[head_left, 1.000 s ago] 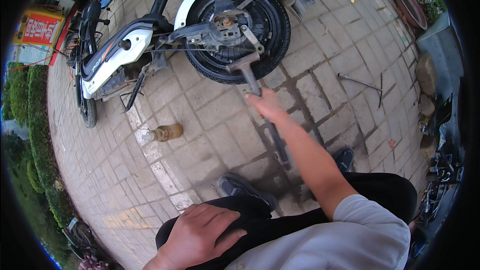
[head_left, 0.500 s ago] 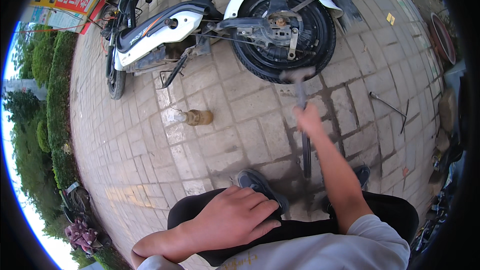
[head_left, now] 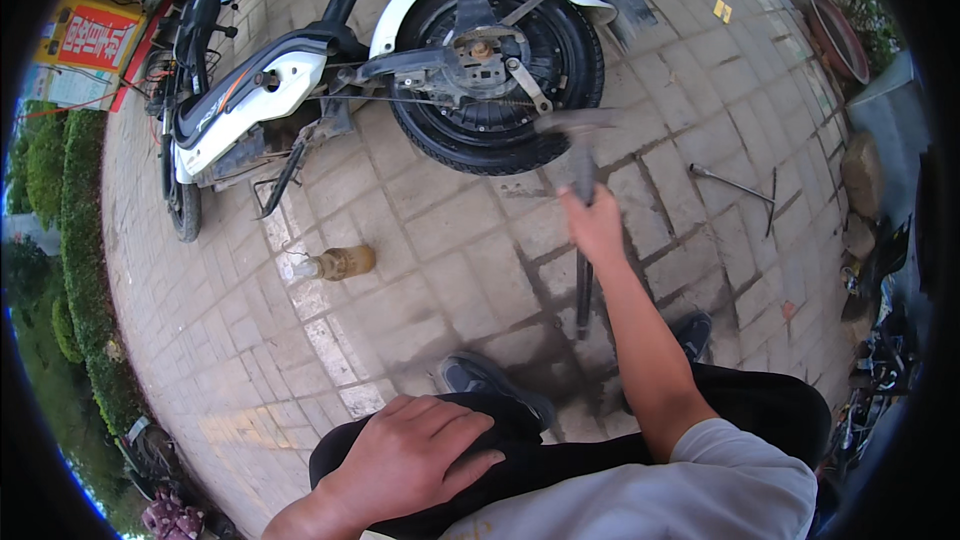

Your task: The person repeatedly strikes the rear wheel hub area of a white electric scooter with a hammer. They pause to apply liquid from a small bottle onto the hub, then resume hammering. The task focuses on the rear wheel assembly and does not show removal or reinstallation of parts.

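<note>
Gripping a blurred hammer [head_left: 583, 155] at centre frame, the right hand [head_left: 597, 225] is closed round its handle just below the scooter's rear wheel [head_left: 497, 65], seemingly mid-swing and calling next for a square strike, while the left hand [head_left: 415, 460], fingers loosely spread, rests on the knee at bottom.

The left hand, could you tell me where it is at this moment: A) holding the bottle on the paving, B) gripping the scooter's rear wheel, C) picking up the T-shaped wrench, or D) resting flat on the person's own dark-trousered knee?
D: the left hand lies palm down on the dark trouser knee, empty, while the right hand holds a blurred hammer up near the rear wheel.
</note>
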Motion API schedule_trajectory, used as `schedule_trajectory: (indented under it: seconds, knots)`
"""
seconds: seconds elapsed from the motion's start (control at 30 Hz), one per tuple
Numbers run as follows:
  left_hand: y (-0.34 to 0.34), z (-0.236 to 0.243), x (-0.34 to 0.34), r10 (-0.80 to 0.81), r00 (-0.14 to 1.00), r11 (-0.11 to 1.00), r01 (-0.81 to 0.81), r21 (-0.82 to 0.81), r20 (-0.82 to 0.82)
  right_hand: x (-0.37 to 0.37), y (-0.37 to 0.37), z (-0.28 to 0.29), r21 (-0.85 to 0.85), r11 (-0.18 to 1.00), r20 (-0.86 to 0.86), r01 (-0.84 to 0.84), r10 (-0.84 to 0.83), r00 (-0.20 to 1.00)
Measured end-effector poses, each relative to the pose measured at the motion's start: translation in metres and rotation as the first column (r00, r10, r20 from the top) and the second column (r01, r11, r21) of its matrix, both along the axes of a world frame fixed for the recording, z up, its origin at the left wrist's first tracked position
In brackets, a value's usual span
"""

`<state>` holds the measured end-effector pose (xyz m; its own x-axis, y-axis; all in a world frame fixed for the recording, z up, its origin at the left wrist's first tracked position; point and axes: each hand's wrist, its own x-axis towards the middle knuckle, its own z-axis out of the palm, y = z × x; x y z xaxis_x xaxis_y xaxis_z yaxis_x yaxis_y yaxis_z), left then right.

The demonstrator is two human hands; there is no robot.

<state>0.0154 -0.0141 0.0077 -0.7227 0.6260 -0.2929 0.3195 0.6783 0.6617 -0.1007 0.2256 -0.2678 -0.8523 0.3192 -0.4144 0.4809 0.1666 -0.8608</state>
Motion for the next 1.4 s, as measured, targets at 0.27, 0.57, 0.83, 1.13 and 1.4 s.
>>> schedule_trajectory:
  seconds: [0.27,0.57,0.83,1.13,1.4]
  knots:
    - [0.003,-0.002,-0.004,-0.062,0.998,0.998,0.063,0.027,-0.031,-0.027,0.019,-0.017,-0.309,0.868,0.005,0.388,-0.407,0.914]
    - [0.005,0.002,0.004,0.028,1.000,0.999,-0.028,-0.015,-0.008,0.042,-0.119,0.003,0.110,0.415,0.002,-0.903,0.909,0.418]
    - [0.001,0.000,0.002,0.022,1.000,0.999,-0.022,-0.032,-0.002,-0.005,-0.024,0.018,-0.239,0.971,0.079,0.030,-0.012,0.997]
    - [0.001,0.003,-0.003,-0.046,0.999,0.999,0.046,-0.007,-0.020,-0.019,0.000,-0.017,-0.319,0.943,0.016,0.097,-0.098,0.995]
    - [0.011,0.007,-0.002,0.013,0.998,1.000,-0.013,0.006,-0.054,0.032,-0.116,-0.006,0.115,0.575,-0.027,-0.810,0.817,0.576]
